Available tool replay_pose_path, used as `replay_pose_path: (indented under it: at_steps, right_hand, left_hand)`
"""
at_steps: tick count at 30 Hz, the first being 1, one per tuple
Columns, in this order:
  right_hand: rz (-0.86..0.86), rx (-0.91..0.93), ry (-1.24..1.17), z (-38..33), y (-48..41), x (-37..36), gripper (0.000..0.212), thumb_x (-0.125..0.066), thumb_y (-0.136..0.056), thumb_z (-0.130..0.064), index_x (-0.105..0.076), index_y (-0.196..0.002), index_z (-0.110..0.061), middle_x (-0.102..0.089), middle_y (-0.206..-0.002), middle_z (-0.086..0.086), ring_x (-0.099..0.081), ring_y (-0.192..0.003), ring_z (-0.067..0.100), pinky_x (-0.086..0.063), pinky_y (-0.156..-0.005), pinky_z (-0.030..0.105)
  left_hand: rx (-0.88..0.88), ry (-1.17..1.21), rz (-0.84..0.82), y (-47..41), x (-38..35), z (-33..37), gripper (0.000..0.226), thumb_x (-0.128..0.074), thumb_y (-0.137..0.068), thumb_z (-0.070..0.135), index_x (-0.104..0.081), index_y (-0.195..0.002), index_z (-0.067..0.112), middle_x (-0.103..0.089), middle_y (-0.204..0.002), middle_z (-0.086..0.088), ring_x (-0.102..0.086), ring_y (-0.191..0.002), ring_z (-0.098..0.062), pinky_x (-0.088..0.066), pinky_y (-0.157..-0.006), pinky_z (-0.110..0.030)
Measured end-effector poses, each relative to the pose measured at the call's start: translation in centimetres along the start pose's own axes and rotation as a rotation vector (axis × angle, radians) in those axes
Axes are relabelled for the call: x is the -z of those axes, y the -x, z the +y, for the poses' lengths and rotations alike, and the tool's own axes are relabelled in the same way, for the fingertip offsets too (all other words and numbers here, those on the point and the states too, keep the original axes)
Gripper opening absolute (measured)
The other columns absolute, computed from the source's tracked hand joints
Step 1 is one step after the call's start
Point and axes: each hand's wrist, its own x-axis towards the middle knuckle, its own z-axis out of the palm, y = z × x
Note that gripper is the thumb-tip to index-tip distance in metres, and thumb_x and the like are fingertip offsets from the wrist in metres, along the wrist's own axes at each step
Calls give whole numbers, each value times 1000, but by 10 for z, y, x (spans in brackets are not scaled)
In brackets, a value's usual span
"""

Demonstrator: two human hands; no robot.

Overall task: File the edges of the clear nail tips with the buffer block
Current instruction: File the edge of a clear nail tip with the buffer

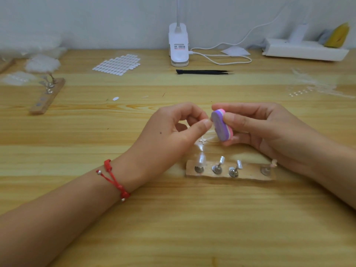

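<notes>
Head view: the block (222, 125), purple-faced with a pink layer, is held above the middle of the table (192, 228). The right hand (269, 130) grips it between thumb and curled fingers, purple face turned left. The left hand (173, 130) closes thumb against forefinger right at that face; I cannot tell what the pinch holds, as it is too small to see. Just near of both hands lies a wooden stand (231, 174) with 4 metal pegs, the leftmost capped by a clear tip (201, 158). A red bracelet (113, 178) circles the left wrist. Far off lie a sheet of tips (117, 64), black tweezers (204, 72) and a white lamp clip (178, 45). At far left is a 2nd stand (48, 95).
</notes>
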Motion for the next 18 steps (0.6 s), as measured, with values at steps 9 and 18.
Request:
replay_pose_path:
  at_steps: [9, 18]
  right_hand:
    - [2, 2, 5, -1, -1, 0, 32, -70, -67, -22, -76, -98, -17, -76, -85, 1, -67, -70, 8, -56, -62, 19]
    - [12, -2, 2, 0, -1, 0, 29, -68, -69, -18, -76, -96, -14, -75, -85, 3, -66, -70, 9, -56, -61, 20]
  left_hand:
    - [-24, 3, 44, 0, 1, -1, 16, -65, -89, 20, -63, -74, 27, -52, -64, 15, -42, -49, -10, -35, -49, -19]
    - [-21, 5, 58, 0, 2, -2, 18, -66, -88, 21, -63, -73, 30, -53, -64, 16, -41, -48, -7, -35, -47, -16]
